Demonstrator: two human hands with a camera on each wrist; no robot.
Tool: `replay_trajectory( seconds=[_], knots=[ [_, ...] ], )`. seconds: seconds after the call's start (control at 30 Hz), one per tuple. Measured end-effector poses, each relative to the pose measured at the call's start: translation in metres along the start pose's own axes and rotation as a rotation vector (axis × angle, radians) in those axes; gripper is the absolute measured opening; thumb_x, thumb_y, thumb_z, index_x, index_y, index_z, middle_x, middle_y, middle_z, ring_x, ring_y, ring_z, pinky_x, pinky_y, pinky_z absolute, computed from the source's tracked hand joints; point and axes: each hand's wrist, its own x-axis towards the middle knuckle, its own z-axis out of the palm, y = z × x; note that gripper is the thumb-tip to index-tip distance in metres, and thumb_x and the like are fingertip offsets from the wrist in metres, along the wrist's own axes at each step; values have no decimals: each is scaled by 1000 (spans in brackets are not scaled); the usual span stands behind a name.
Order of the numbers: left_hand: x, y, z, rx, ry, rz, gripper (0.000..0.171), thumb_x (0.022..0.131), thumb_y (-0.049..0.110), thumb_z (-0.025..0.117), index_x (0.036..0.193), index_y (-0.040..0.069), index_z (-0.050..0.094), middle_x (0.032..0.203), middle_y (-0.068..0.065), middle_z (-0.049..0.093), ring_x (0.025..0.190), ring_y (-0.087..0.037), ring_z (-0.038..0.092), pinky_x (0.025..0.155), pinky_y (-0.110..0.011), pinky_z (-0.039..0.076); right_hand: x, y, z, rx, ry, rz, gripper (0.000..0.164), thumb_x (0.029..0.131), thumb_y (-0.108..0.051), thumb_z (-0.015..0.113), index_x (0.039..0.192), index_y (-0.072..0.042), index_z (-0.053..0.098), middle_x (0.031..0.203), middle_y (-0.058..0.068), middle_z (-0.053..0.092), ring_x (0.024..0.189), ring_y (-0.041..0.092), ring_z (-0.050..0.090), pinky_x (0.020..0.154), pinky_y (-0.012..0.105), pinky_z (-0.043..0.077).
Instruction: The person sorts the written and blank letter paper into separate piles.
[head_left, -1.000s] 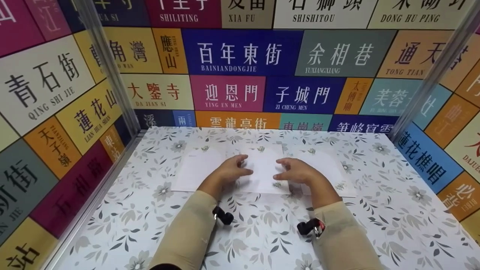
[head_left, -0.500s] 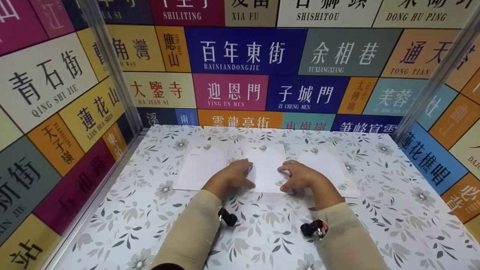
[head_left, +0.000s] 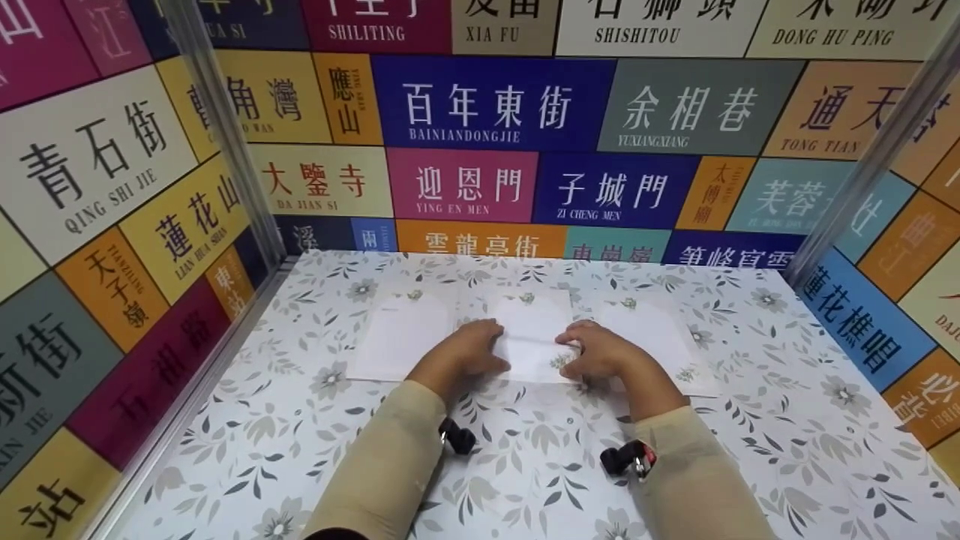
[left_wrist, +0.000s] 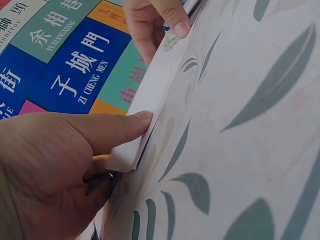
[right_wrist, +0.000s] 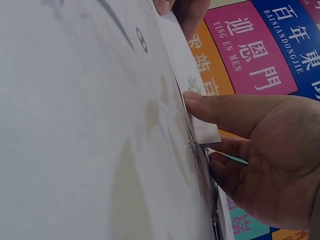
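Observation:
Three pale sheets of paper with small printed flower sprigs lie side by side on the table. My left hand (head_left: pixel 461 352) pinches the left edge of the middle sheet (head_left: pixel 531 319), and my right hand (head_left: pixel 611 352) pinches its right edge. Seen from the left wrist, the thumb (left_wrist: pixel 117 131) presses on top of the sheet (left_wrist: pixel 150 95) near a corner, with the other fingers curled below. The right wrist view has the right thumb (right_wrist: pixel 225 111) on the paper (right_wrist: pixel 205 132) likewise. A faint bend crosses the middle sheet between the hands.
The left sheet (head_left: pixel 397 341) and right sheet (head_left: pixel 651 334) flank the hands. A leaf-patterned cover (head_left: pixel 517 465) spreads over the table. Walls of coloured name panels (head_left: pixel 491 101) stand behind and at both sides, with metal posts (head_left: pixel 232 150) at the corners.
Both hands have come down and toward me onto the middle sheet's side edges and now pinch it. A slight bend has appeared across that sheet.

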Motion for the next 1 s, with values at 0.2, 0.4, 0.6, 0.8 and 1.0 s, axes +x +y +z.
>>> replay_trajectory(
  seconds=[0.2,0.4,0.6,0.8,1.0],
  knots=[
    [5,-1,2,57,52,48,55,92,24,83,142,9,67,158,-13,58,152,-33,49,132,-46,34,2,-2,2,38,40,29,55,91,-26,84,142,-12,69,157,21,45,150,42,43,127,59,36],
    [8,-1,4,83,138,52,39,93,25,81,129,11,75,134,-11,73,133,-32,65,122,-45,47,2,-5,2,14,100,78,49,92,-31,83,135,-11,73,137,19,59,124,34,58,116,54,47],
    [7,3,1,-32,144,-26,45,91,22,82,134,12,74,138,-9,72,127,-29,66,119,-45,50,1,-4,0,72,116,86,47,91,-33,83,132,-12,74,125,16,72,104,28,66,99,48,56],
    [6,4,-3,-187,124,-111,58,91,26,82,145,11,66,150,-11,65,136,-30,63,121,-46,49,-2,-7,-5,232,108,174,47,91,-38,83,129,-10,76,113,9,73,91,20,65,86,36,55],
    [3,4,-4,-247,154,-128,51,96,28,75,141,5,67,143,-13,70,137,-30,63,122,-43,48,-2,-8,-8,366,184,238,45,98,-33,74,132,-4,74,111,10,74,92,20,67,83,32,54]
  ],
)
